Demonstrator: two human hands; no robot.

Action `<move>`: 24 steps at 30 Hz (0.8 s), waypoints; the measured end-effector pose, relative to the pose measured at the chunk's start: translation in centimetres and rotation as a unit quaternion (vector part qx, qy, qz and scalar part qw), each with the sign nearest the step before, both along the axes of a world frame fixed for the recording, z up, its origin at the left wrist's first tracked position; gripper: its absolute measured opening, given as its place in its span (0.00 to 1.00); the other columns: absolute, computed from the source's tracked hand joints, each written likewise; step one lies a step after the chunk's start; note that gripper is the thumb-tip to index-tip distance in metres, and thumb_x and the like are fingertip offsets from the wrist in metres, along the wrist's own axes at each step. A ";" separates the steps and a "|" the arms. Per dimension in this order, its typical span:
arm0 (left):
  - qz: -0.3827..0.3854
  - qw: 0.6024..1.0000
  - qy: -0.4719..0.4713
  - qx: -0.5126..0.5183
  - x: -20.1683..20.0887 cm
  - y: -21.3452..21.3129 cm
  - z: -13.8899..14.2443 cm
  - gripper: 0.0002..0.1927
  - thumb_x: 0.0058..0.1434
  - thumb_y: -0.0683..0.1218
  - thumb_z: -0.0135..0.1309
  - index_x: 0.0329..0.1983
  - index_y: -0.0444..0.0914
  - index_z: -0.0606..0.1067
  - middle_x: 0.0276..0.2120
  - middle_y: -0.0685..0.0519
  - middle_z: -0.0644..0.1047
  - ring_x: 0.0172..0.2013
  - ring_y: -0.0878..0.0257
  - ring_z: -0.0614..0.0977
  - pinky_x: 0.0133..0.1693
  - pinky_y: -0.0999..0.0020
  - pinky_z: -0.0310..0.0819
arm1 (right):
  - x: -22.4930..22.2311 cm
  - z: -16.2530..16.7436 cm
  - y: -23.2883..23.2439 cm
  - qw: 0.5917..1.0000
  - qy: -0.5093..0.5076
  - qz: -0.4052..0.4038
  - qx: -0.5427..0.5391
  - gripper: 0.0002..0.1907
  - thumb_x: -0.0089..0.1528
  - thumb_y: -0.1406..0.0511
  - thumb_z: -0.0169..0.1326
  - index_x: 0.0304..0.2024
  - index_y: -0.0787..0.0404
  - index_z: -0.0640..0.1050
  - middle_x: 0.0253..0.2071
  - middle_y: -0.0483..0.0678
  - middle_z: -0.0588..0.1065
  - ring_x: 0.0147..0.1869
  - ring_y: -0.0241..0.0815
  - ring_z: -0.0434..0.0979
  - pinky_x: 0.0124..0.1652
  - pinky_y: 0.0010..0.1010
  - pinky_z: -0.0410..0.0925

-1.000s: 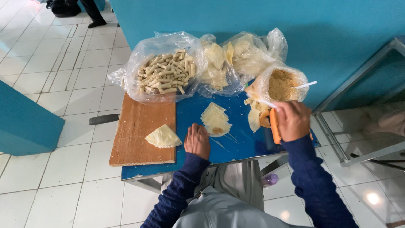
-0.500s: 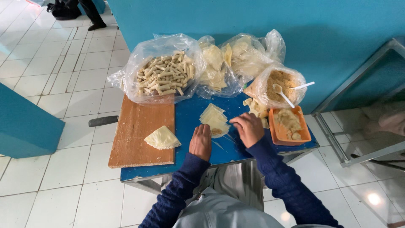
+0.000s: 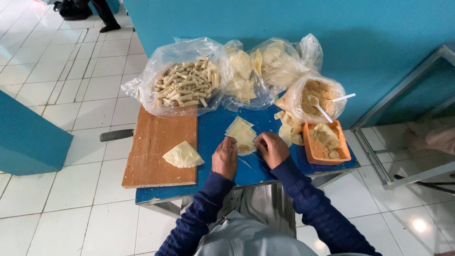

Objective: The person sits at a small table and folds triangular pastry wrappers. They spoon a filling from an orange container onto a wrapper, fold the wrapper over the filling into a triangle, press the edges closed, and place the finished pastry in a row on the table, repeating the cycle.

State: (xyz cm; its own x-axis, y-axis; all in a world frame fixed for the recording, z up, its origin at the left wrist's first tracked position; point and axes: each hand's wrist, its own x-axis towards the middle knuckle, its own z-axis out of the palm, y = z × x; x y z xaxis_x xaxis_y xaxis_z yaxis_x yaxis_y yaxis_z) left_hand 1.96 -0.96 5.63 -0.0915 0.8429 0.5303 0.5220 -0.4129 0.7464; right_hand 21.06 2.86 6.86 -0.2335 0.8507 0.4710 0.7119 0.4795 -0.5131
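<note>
Pastry wrapper, 1 pale thin sheet, is lying on the blue table; left hand and right hand are pinching its near edge, likely limp, light, tear-prone.

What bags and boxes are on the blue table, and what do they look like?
Bag of rolls: back left, clear plastic, pale rolled sticks.
Bag of wrappers: back middle, clear, pale sheets.
Crumpled bag: back right, clear.
Bag of filling: right, clear, brownish, white spoons.
Orange tray: right front, rectangular.
</note>
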 end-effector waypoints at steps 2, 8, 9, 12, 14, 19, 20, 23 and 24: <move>-0.008 1.000 -0.019 -0.018 0.0 0.2 0.1 0.11 0.59 0.35 0.53 0.45 0.36 0.71 0.32 0.46 0.77 0.33 0.50 0.82 0.35 0.60 0.76 | -0.1 -0.1 0.1 0.998 0.037 0.026 -0.036 0.04 0.61 0.68 0.60 0.38 0.60 0.78 0.39 0.48 0.80 0.43 0.50 0.82 0.41 0.38 0.73; -0.020 0.998 -0.047 -0.029 0.7 1.2 -0.7 0.11 0.59 0.34 0.56 0.43 0.36 0.71 0.31 0.47 0.79 0.33 0.55 0.84 0.35 0.64 0.77 | 0.4 -1.3 0.4 0.997 0.019 0.071 -0.027 0.09 0.61 0.70 0.57 0.44 0.58 0.83 0.44 0.49 0.82 0.48 0.50 0.82 0.46 0.37 0.74; -0.016 0.998 -0.046 -0.034 0.8 1.4 -0.8 0.10 0.60 0.35 0.57 0.43 0.36 0.72 0.32 0.47 0.79 0.33 0.55 0.84 0.35 0.65 0.77 | 0.5 -1.5 0.5 0.997 0.006 0.079 -0.015 0.09 0.61 0.70 0.57 0.44 0.58 0.83 0.44 0.49 0.82 0.48 0.50 0.82 0.46 0.38 0.74; -0.042 0.997 -0.047 -0.043 0.5 1.4 -0.8 0.13 0.56 0.35 0.60 0.42 0.36 0.71 0.32 0.47 0.79 0.33 0.56 0.85 0.36 0.66 0.78 | 0.9 -2.1 0.6 0.994 -0.026 0.102 0.027 0.08 0.60 0.69 0.58 0.43 0.58 0.82 0.43 0.49 0.81 0.49 0.50 0.80 0.47 0.39 0.72; -0.055 0.996 -0.039 -0.056 0.4 1.2 -0.6 0.15 0.54 0.36 0.62 0.42 0.36 0.71 0.35 0.46 0.79 0.35 0.55 0.85 0.37 0.64 0.79 | 0.8 -2.3 0.8 0.990 -0.041 0.120 0.063 0.07 0.60 0.67 0.58 0.42 0.59 0.82 0.42 0.49 0.81 0.49 0.50 0.80 0.48 0.40 0.72; -0.092 0.994 0.048 -0.020 -0.1 0.3 0.2 0.20 0.47 0.37 0.64 0.43 0.34 0.72 0.40 0.43 0.76 0.42 0.46 0.78 0.42 0.55 0.74 | 0.4 -2.2 1.3 0.990 -0.056 0.104 0.075 0.04 0.61 0.65 0.58 0.37 0.58 0.81 0.39 0.48 0.81 0.46 0.50 0.80 0.46 0.40 0.71; -0.094 0.994 0.064 -0.002 -0.1 0.3 0.2 0.20 0.47 0.37 0.64 0.43 0.33 0.72 0.40 0.43 0.75 0.44 0.44 0.77 0.44 0.54 0.72 | 0.4 -2.0 1.4 0.990 -0.055 0.106 0.077 0.04 0.61 0.65 0.58 0.37 0.58 0.80 0.39 0.48 0.80 0.45 0.50 0.80 0.45 0.40 0.71; -0.081 0.992 0.098 0.020 0.1 0.6 -0.3 0.14 0.50 0.37 0.60 0.41 0.33 0.74 0.40 0.43 0.75 0.45 0.43 0.75 0.47 0.54 0.71 | 0.3 -1.3 1.8 0.993 -0.047 0.104 0.011 0.05 0.63 0.65 0.57 0.38 0.60 0.79 0.38 0.50 0.80 0.45 0.51 0.79 0.44 0.39 0.71; -0.074 0.991 0.107 0.023 0.2 0.9 -0.6 0.11 0.52 0.37 0.58 0.40 0.34 0.75 0.39 0.43 0.74 0.45 0.44 0.75 0.47 0.54 0.71 | 0.2 -1.0 2.1 0.994 -0.037 0.104 -0.014 0.05 0.63 0.65 0.57 0.38 0.61 0.79 0.37 0.50 0.79 0.44 0.51 0.79 0.43 0.39 0.71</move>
State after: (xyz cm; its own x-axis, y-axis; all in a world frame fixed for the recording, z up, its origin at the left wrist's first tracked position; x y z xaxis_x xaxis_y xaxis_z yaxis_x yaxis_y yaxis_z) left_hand 2.17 -0.05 5.03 0.1494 0.8129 0.5629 0.5977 -0.5277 0.6035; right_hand 21.28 4.95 5.85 -0.4398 0.7929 0.4217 0.6351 0.6066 -0.4782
